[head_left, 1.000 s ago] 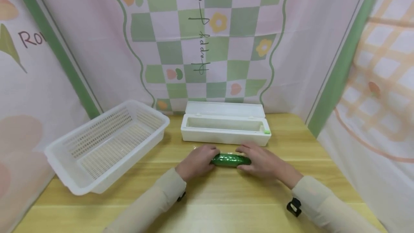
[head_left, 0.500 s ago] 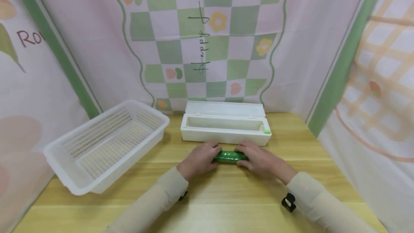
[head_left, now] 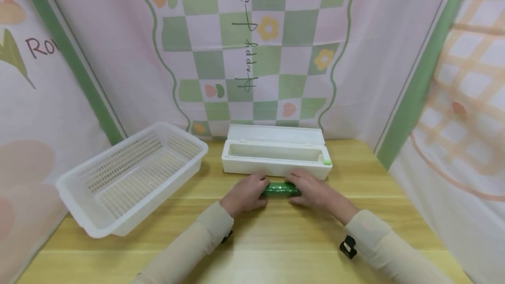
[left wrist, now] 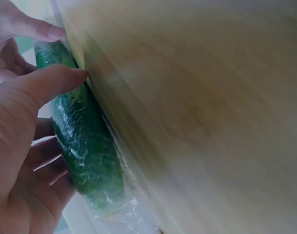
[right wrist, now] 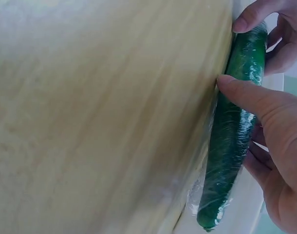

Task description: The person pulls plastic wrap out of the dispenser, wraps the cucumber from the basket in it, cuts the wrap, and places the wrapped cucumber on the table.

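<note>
A green cucumber [head_left: 281, 189] lies crosswise on the wooden table, just in front of the long white box. Clear plastic film is wrapped round it, and loose film [left wrist: 134, 214] sticks out past one end in the left wrist view. My left hand [head_left: 245, 194] holds its left part, thumb on the near side and fingers on the far side. Likewise my right hand [head_left: 313, 191] grips the right part of the cucumber [right wrist: 231, 131]. Both thumbs press along its near edge. The fingertips on the far side are partly hidden behind the cucumber.
The long white box [head_left: 276, 168] stands behind the hands with its lid [head_left: 276, 134] raised and a green tab [head_left: 327, 162] at its right end. To the left is a white perforated basket [head_left: 158, 200]. Printed curtains [head_left: 357, 78] enclose the table [head_left: 268, 249].
Both hands have moved slightly forward with the cucumber, toward the white box. They have come a little closer together along it, so less of the cucumber shows between them.
</note>
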Motion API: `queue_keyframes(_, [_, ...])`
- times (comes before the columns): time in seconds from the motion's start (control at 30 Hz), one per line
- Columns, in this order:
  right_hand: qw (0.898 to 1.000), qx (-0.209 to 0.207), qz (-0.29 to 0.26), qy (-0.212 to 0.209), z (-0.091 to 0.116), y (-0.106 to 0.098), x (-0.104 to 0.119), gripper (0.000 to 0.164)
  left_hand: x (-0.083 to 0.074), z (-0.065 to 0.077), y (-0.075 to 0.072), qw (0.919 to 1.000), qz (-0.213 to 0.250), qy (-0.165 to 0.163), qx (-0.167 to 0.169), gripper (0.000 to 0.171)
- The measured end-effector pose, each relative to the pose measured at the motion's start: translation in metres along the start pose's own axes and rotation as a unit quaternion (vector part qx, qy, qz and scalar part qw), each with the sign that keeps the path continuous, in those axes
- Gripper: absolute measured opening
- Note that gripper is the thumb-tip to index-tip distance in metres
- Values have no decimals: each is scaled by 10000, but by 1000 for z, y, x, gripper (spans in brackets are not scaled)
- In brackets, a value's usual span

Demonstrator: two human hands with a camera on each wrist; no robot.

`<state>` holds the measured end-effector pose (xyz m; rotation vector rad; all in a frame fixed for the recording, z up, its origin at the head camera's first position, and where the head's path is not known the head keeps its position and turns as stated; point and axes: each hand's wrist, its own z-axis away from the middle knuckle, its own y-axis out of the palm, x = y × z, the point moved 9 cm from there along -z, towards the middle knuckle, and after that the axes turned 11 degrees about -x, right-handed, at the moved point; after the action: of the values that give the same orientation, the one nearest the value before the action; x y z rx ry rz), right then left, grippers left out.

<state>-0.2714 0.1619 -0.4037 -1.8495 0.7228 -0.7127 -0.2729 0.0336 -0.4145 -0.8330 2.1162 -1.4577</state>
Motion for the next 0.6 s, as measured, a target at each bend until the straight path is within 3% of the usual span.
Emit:
queue_keyframes(0.23, [9995,279,-83,-107,-2,6,4,39,-5,-1,-2,9993,-32,278,-231,48])
queue_keyframes(0.37, [9974,681,-219,36,-3,9,4,38,-9,0,-6,9983,64,416,-410,40])
queue_keyframes(0.47, [9960,824,-269,198,-3,9,4,46,-8,0,-5,9986,79,413,-314,32])
queue_keyframes(0.6, [9975,636,-198,215,-3,6,4,56,-4,0,0,9994,91,326,10,27])
